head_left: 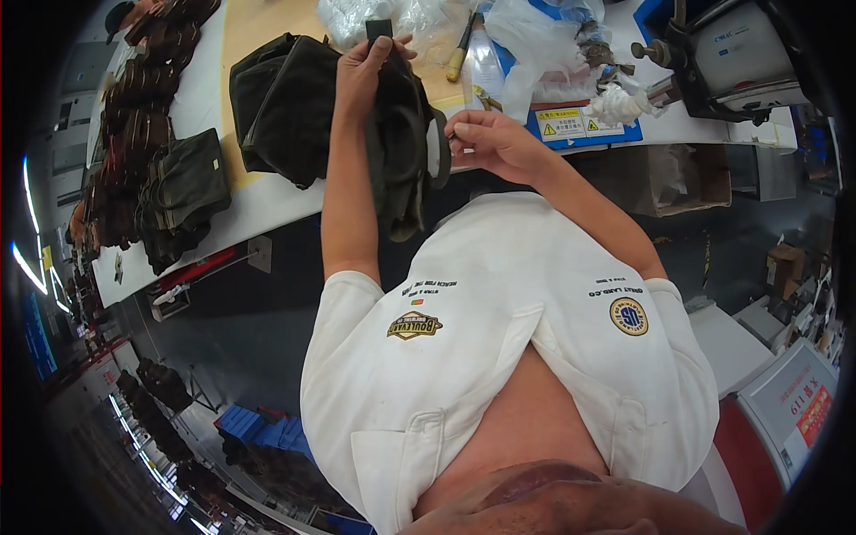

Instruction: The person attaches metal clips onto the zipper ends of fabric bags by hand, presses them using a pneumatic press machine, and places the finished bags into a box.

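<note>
Hands at the tabletop edge: left hand closed on the dark bag; right hand pinches its strap (keep it taut, I'd judge).

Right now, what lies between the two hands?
In the head view, the dark bag hangs between the left hand and the right hand; both grip it.

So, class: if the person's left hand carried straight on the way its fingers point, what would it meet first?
The left hand, gripping a dark bag, points up the picture across the table. First in line seem to be the clear plastic bags, though depth is unclear.
</note>
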Demonstrator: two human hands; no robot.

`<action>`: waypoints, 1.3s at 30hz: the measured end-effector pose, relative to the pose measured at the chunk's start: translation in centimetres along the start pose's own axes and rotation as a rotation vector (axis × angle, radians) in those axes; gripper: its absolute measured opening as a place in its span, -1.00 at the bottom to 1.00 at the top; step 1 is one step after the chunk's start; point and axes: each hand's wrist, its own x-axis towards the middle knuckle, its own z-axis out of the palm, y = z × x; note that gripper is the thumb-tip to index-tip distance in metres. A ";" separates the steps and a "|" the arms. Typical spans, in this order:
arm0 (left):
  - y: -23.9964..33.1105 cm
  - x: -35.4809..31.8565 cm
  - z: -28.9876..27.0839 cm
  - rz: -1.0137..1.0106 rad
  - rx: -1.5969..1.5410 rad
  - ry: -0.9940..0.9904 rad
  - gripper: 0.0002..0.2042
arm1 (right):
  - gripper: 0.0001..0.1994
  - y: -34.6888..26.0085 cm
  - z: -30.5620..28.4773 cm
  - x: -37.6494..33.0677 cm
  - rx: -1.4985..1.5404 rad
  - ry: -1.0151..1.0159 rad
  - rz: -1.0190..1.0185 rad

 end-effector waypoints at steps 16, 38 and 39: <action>9.7 -7.6 -5.3 -0.087 -0.977 -0.012 -0.70 | -0.79 -1.1 0.3 -0.4 -0.037 0.078 -0.207; 8.5 -9.8 12.5 -0.647 -0.591 -0.548 -0.70 | -0.81 -25.9 2.5 -21.4 -0.739 0.650 -1.379; 8.9 -9.8 12.9 -0.628 -0.523 -0.522 -0.69 | -0.76 -28.3 2.0 -20.5 -0.831 0.711 -1.321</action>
